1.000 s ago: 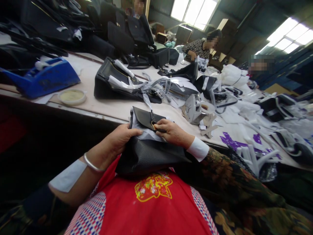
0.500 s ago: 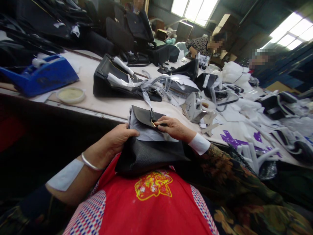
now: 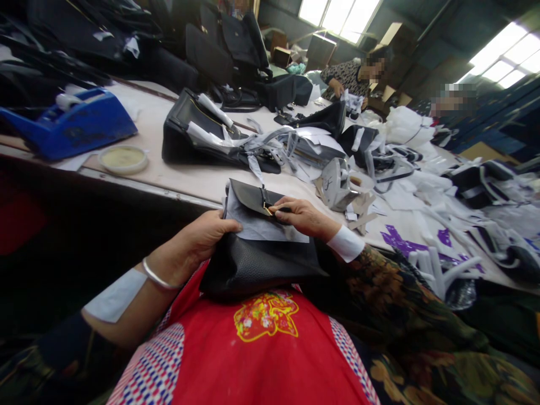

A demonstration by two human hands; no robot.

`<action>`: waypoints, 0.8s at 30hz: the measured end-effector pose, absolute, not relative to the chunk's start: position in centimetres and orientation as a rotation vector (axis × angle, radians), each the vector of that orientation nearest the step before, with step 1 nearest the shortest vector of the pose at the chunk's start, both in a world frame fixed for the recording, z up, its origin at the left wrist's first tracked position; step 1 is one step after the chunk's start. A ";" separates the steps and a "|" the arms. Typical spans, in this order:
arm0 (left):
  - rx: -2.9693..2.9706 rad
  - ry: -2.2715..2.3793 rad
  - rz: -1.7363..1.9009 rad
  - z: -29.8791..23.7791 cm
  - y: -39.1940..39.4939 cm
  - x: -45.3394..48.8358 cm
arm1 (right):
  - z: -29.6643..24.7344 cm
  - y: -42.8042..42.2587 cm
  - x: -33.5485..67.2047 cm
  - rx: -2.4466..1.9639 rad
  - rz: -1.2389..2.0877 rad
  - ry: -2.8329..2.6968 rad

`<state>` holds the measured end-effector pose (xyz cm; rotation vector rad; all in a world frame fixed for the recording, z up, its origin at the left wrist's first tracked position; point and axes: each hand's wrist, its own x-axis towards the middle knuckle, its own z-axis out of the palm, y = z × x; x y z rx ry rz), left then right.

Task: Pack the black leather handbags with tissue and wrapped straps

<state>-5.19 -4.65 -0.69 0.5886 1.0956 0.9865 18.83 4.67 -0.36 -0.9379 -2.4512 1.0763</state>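
Note:
A black leather handbag [image 3: 257, 264] rests on my lap against my red apron, its top edge at the table's rim. Pale wrapping paper [image 3: 261, 228] lies over its front under the flap. My left hand [image 3: 206, 239] grips the bag's left side, thumb on top of the paper. My right hand [image 3: 301, 216] is closed in a pinch on the small gold clasp [image 3: 267, 210] of the flap.
The long worktable [image 3: 185, 183] carries a blue tape dispenser [image 3: 71, 126], a round shallow dish [image 3: 123, 159], a black bag wrapped in paper strips [image 3: 202, 140], a tape roll holder [image 3: 337, 185] and heaps of white paper. More black bags are stacked behind. Other people work at the far end.
The paper under the flap has been pulled flatter and further down over the bag's front. My right hand has shifted slightly up along the clasp; my left hand keeps its grip.

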 end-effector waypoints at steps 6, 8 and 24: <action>0.630 1.087 0.957 -0.8 -4.6 -5.2 | -1.0 4.6 18.9 -0.886 0.975 -2.531; 0.636 1.116 0.958 -0.7 -4.6 -5.1 | -1.1 4.7 18.9 -0.888 0.972 -2.543; 0.652 1.156 0.981 -0.6 -4.2 -4.6 | -0.5 3.5 18.3 -0.787 0.687 -2.724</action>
